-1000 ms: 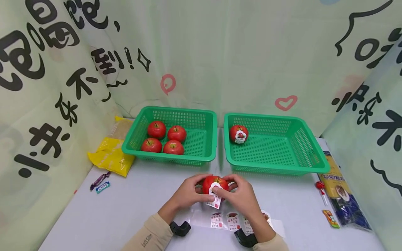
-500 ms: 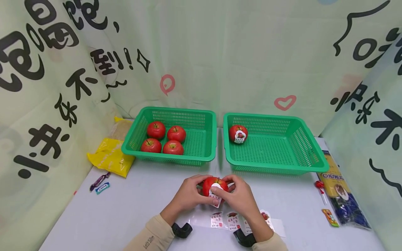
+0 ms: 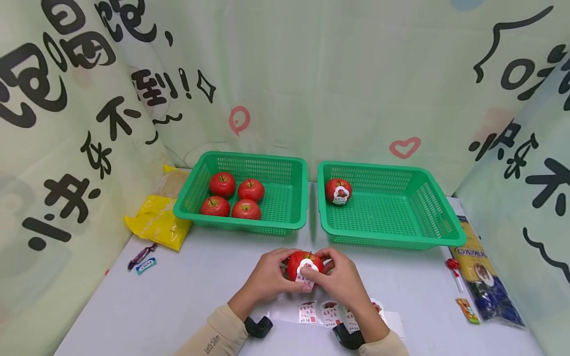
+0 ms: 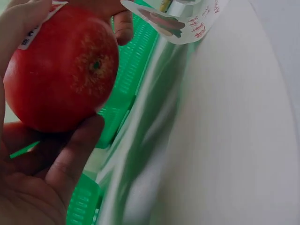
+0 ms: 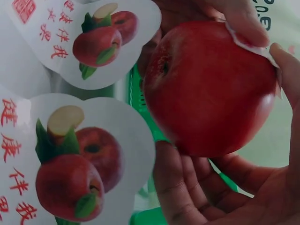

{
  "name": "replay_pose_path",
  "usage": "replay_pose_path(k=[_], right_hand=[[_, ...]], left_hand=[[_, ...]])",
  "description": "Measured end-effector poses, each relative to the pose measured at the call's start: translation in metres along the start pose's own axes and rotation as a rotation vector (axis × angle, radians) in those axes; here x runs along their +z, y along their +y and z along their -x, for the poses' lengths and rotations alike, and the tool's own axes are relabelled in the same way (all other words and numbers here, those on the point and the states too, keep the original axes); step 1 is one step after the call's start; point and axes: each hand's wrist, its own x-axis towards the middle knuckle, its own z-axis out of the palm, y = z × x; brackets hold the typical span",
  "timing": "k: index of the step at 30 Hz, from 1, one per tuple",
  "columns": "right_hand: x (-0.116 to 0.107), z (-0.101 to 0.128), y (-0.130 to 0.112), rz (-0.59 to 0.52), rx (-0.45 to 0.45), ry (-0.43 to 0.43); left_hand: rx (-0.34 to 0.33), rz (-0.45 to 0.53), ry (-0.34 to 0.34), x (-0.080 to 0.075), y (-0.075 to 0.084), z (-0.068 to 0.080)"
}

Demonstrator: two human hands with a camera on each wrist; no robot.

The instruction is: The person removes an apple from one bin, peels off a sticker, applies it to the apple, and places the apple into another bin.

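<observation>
Clock = head view, centred on the held apple. Glossy red round apple (image 3: 294, 262) is up in both hands over the white table (image 3: 187, 301), near side, stem up. Left hand (image 3: 273, 274) curls round it from 9 o'clock, thumb forward near 6. Right hand (image 3: 342, 277) wraps from 3 o'clock, thumb lying across the white cloud-topped paper sticker (image 3: 309, 263) on the front. Both grips narrow, holding the fruit. Likely logic: left steadies, right thumb presses the sticker flat on the curve; front facing the wearer keeps the label in sight.

Green perforated plastic basket with four unlabelled apples (image 3: 278, 195) at 11 o'clock, matching green basket with one stickered apple (image 3: 383, 212) at 2 — reads as plain stock vs labelled. Clear plastic strip of spare stickers (image 3: 330, 313) at 5 o'clock, presumably there for a short reach.

View differences: head gives stem and sticker front, hides the underside. Left wrist shows the russet-speckled blossom end (image 4: 96, 64) and bare skin beneath. Right wrist catches the sticker edge-on at 1 o'clock in that frame, edge looking raised off the skin — can't tell how much is bonded. It also shows the strip's apple artwork and red lettering large.
</observation>
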Motion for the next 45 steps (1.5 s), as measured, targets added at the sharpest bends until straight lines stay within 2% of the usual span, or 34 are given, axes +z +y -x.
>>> replay_pose_path(k=[8, 14, 24, 29, 37, 45], right_hand=[[-0.004, -0.003, 0.004, -0.053, 0.002, -0.027], [-0.007, -0.005, 0.008, -0.091, -0.028, -0.059], [-0.004, -0.006, 0.014, -0.113, -0.086, -0.033], [-0.006, -0.006, 0.013, -0.140, -0.100, -0.048], [-0.006, -0.006, 0.016, -0.137, -0.127, -0.059], [-0.008, -0.006, 0.017, -0.152, -0.149, -0.089]], left_hand=[[-0.023, 0.095, -0.034, -0.003, -0.002, -0.001], [-0.017, 0.115, -0.007, -0.004, -0.003, -0.001], [-0.023, 0.182, 0.021, -0.004, -0.006, -0.001], [-0.021, 0.196, 0.028, -0.005, -0.006, -0.001], [-0.032, 0.226, 0.005, -0.006, -0.006, -0.001], [-0.041, 0.209, 0.004, -0.007, -0.008, -0.002]])
